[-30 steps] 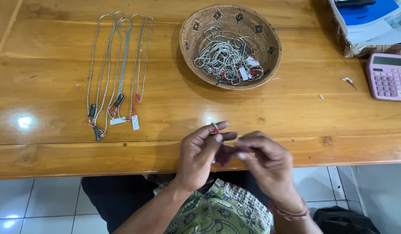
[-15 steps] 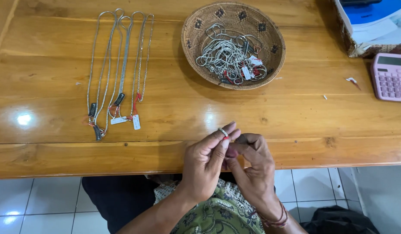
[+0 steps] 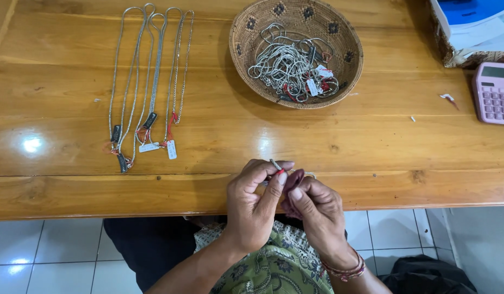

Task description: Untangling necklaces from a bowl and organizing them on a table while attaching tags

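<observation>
At the table edge (image 3: pixel 99 190), silver chain (image 3: pixel 275 164) — pinched between left hand (image 3: pixel 255 204) and right hand (image 3: pixel 313 209).

Silver chain (image 3: pixel 275 163), end pinched between fingers, possibly red-tagged, over table edge.

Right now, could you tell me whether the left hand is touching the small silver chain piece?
Touching. The head view shows the left hand pinching the silver chain piece between thumb and forefinger, with no gap; the right hand is pressed close beside it.

Bare wooden table (image 3: pixel 371 147) lies open ahead; round woven basket of silver chains (image 3: pixel 297 51) and laid-out silver necklaces (image 3: pixel 148 81) flank the passage.
</observation>
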